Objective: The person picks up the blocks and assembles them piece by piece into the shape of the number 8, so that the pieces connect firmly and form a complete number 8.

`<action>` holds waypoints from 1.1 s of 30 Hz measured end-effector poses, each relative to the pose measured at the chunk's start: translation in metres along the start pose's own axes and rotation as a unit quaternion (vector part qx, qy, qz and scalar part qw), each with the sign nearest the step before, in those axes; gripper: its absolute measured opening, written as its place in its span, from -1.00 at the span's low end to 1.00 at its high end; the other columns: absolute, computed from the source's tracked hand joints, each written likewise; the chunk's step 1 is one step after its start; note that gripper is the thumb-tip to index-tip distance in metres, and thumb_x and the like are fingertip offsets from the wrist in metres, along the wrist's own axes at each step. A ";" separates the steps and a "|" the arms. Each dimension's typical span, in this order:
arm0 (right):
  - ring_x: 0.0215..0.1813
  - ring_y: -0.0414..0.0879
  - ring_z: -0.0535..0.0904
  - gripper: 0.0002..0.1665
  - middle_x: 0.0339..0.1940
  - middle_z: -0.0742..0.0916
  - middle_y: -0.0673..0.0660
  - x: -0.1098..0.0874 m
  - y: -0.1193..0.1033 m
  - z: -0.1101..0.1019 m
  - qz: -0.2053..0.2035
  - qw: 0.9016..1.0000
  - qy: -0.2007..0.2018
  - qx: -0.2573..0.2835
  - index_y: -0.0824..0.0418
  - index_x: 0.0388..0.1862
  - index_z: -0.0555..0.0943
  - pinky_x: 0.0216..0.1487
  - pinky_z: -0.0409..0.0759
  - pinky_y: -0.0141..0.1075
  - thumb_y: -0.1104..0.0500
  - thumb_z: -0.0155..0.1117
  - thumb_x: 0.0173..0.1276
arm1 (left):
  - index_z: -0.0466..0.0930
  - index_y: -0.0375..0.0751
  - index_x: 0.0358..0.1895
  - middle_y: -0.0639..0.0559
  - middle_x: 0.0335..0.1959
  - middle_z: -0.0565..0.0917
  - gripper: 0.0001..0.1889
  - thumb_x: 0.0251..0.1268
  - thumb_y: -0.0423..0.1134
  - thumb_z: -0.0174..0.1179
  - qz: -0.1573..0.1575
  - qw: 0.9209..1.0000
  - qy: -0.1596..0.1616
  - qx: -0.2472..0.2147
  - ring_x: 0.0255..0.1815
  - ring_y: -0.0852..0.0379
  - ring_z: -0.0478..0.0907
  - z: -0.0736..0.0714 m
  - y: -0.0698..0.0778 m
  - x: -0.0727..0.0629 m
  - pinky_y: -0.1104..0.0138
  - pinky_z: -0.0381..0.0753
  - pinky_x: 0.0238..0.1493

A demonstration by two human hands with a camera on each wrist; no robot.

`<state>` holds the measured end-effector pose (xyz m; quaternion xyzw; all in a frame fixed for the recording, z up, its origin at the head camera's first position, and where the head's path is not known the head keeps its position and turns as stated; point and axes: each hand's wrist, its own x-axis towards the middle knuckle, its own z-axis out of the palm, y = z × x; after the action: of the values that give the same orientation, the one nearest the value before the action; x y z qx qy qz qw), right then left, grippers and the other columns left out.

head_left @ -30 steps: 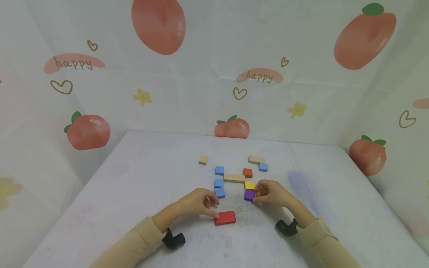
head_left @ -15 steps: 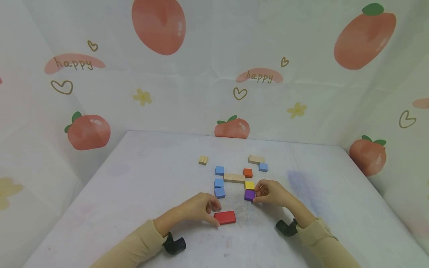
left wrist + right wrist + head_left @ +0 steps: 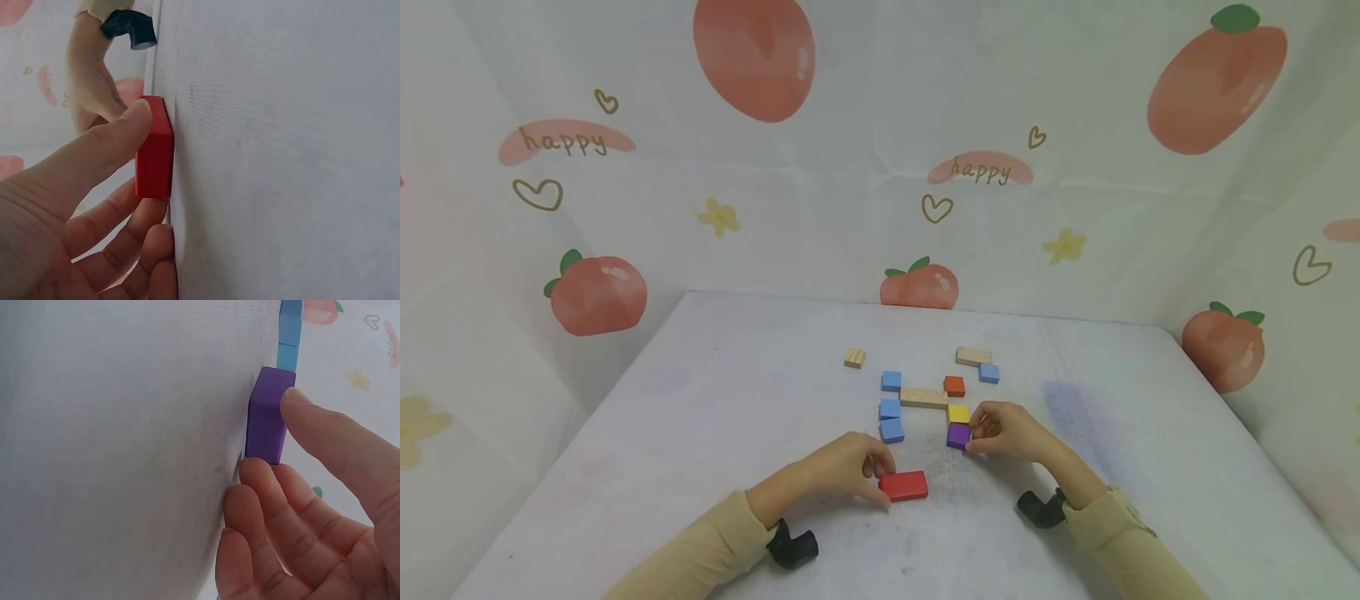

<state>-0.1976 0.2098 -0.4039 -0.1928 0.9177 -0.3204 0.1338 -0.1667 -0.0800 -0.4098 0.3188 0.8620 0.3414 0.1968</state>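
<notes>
A red rectangular block lies flat in front, and my left hand holds it at its left end. In the left wrist view the thumb presses one side of the red block while the fingertips meet its end. My right hand grips a purple block by its right side, thumb at the near corner and curled fingers beyond. The purple block sits on the table in the right wrist view. Directly behind it is a yellow block, right against it.
A plain wooden bar spans between blue blocks on the left and an orange-red block on the right. Farther back lie a striped wooden block, another wooden block and a blue block. A printed cloth hangs behind the table.
My left hand has shifted slightly toward me, its thumb going from on top of the red block to its near left corner. The right hand and the other blocks have stayed put.
</notes>
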 end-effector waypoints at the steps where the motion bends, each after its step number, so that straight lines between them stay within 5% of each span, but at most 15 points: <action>1: -0.37 -0.20 0.50 -0.65 -0.45 0.65 0.02 0.000 0.000 0.000 0.000 1.000 0.000 0.000 0.27 -0.29 0.51 -0.35 0.48 -0.42 0.12 0.44 0.07 | 0.64 -0.15 -0.27 0.15 -0.42 0.59 -0.68 -0.16 -0.19 0.48 -0.001 1.000 0.000 0.001 -0.44 0.30 0.40 0.000 0.000 0.000 0.54 0.41 -0.36; 33: -0.36 -0.18 0.50 -0.64 -0.44 0.65 0.03 0.000 0.000 0.000 0.011 1.000 -0.002 0.006 0.26 -0.29 0.51 -0.34 0.48 -0.41 0.11 0.45 0.06 | 0.67 -0.17 -0.20 0.12 -0.44 0.56 -0.71 -0.07 -0.21 0.42 -0.004 1.000 0.029 0.010 -0.48 0.33 0.38 0.000 0.002 0.003 0.53 0.38 -0.44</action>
<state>-0.1980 0.2095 -0.4038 -0.1822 0.9178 -0.3237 0.1404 -0.1683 -0.0770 -0.4091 0.3078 0.8718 0.3411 0.1702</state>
